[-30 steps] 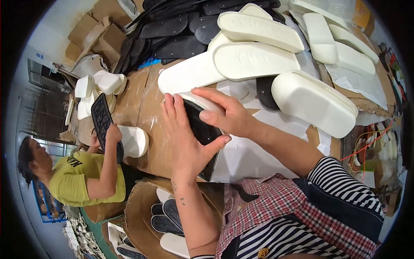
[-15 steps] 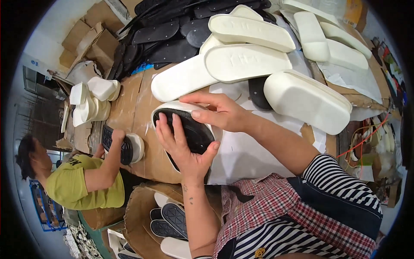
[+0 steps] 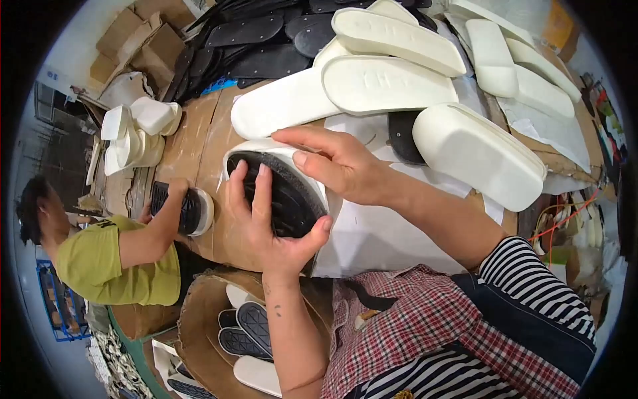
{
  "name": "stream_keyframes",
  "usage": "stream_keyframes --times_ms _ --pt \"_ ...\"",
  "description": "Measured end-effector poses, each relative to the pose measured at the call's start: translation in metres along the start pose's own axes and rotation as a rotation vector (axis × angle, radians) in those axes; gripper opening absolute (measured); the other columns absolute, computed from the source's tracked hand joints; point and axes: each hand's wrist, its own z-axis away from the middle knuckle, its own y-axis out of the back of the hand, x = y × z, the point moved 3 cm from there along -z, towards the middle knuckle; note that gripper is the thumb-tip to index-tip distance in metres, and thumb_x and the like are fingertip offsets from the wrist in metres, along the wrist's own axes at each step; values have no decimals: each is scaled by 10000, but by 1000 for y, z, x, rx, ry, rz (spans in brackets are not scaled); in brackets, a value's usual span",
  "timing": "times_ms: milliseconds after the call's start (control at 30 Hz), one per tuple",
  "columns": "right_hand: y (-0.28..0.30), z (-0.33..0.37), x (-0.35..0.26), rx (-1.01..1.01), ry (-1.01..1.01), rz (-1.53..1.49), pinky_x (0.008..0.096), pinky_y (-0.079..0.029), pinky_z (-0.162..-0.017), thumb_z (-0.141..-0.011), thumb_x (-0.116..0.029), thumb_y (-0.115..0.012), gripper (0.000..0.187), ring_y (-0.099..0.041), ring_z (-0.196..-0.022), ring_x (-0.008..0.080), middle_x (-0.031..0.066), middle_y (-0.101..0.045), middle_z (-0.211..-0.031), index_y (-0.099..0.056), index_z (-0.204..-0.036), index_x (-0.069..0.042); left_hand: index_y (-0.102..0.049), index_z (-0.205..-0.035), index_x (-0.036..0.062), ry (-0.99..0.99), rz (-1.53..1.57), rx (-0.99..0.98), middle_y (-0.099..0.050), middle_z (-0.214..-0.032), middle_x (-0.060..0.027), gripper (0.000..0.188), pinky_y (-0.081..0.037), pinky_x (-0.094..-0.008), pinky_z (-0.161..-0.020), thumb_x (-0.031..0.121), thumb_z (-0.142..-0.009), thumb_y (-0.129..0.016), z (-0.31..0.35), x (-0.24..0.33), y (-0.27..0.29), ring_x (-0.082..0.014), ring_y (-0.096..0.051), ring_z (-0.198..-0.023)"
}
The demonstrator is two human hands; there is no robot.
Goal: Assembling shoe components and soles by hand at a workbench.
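My left hand [image 3: 276, 229] is wrapped over a black shoe sole [image 3: 290, 193], with its fingers on one side and its thumb at the other edge. Around that sole runs the raised rim of a white foam slipper footbed [image 3: 260, 145]. The fingers and thumb of my right hand [image 3: 342, 167] pinch this rim at the far side. Sole and footbed are tilted together above the table, and my hands hide parts of both. Just beyond lies a pile of white slipper footbeds [image 3: 389, 85]. A thick pair of white footbeds [image 3: 475, 156] rests to the right.
Black soles [image 3: 266, 61] are heaped at the back. Small white foam pieces [image 3: 138, 143] stand at the left. A co-worker in a yellow-green shirt [image 3: 116, 266] handles a black sole [image 3: 194, 211]. Below the table edge, a cardboard box [image 3: 199, 299] holds finished-looking soles. White paper [image 3: 379, 243] covers some cardboard.
The sole and footbed have tilted and shifted slightly left in my hands, showing more of the sole's grey edge. My left fingers have spread and moved left. The whole view has shifted slightly.
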Motion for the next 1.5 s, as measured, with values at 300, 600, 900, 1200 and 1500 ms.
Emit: stream_keyframes --times_ms 300,600,900,1200,1500 --pt "1 9 -11 58 -25 74 309 -405 -950 -896 -183 -514 437 -507 -1115 196 142 -510 -1254 -469 -1269 40 -470 -1302 79 -14 -60 -92 -353 -1350 -208 897 -334 -513 -986 579 -610 -744 0 -3 -10 -393 -360 -1233" --pt "5 -1 9 147 253 468 350 -351 -1013 -877 -223 -580 559 -456 -1208 286 217 -470 -1278 -381 -1321 52 -395 -1364 104 50 -55 -121 -308 -1410 -198 882 -235 -534 -1049 512 -655 -726 -8 -13 -30 -420 -281 -1281" --pt "34 -10 25 -100 22 45 305 -344 -1016 -925 -173 -529 499 -437 -1193 161 94 -483 -1301 -365 -1373 -31 -389 -1362 55 437 111 -26 -404 -1371 -133 763 -288 -376 -1041 171 -707 -762 -17 -48 33 -247 -386 -1250" --pt "18 -41 1 -158 128 181 295 -379 -992 -932 -215 -530 376 -497 -1146 163 82 -567 -1226 -516 -1260 -31 -540 -1144 -34 787 517 -191 -599 -1044 -69 497 -431 -288 -855 247 -782 -731 27 -60 39 -160 -552 -923" --pt "-5 -51 17 -94 -26 -58 281 -410 -953 -891 -282 -607 518 -515 -1085 158 112 -562 -1182 -459 -1285 18 -494 -1221 -23 984 455 113 -578 -1137 -103 584 -437 -335 -880 297 -788 -720 39 -33 52 -209 -566 -979"
